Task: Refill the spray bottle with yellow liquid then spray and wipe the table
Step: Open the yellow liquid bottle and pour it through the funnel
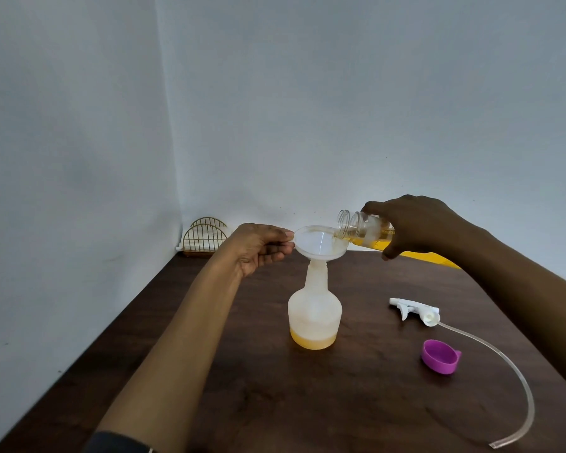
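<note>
Spray bottle (314, 308) funnel (321, 241): left hand (258, 250) pinches; right hand (419, 227) grips jar (356, 223).

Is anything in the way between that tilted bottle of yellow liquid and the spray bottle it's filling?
Nothing visible blocks it. The clear bottle has its open mouth over the white funnel, which is seated in the open neck of the spray bottle. The trigger head lies apart on the table.

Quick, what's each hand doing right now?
Left hand: pinching the funnel by its rim.
Right hand: gripping the tilted refill bottle.
</note>
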Available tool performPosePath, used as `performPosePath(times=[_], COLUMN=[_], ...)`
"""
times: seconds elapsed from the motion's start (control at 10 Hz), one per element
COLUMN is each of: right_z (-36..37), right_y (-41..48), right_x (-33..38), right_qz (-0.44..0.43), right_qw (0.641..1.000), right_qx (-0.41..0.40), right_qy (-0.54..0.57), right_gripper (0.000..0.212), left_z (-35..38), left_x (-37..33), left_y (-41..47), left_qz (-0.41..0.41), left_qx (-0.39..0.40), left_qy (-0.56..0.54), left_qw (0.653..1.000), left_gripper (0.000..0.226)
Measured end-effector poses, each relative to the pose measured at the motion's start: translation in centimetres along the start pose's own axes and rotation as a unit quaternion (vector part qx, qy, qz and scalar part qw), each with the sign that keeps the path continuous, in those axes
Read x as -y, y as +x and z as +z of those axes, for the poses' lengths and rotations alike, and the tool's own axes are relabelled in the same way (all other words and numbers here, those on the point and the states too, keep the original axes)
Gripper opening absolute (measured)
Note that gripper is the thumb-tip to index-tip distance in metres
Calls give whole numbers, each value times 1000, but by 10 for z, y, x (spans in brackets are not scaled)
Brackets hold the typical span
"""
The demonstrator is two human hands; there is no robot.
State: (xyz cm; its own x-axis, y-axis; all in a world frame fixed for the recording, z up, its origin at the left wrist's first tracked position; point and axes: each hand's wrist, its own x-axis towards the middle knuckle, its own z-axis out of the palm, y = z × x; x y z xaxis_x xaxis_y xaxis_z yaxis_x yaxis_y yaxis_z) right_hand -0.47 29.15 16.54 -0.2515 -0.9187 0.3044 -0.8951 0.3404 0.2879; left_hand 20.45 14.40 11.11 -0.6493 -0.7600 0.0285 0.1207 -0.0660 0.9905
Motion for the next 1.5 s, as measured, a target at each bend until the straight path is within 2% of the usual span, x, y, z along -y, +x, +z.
performPosePath(times=[1.5], right_z=[-4], right_y=[-1], right_x=[2], right_qz=[4], right_qw=[1000], right_qx=[1], right_qy=[-15], right_gripper=[82], left_z=[0], left_x=[0], left_y=[0], left_qz=[-1], left_qx=[1], left_qy=[3], left_qw=[1000], left_gripper=[6])
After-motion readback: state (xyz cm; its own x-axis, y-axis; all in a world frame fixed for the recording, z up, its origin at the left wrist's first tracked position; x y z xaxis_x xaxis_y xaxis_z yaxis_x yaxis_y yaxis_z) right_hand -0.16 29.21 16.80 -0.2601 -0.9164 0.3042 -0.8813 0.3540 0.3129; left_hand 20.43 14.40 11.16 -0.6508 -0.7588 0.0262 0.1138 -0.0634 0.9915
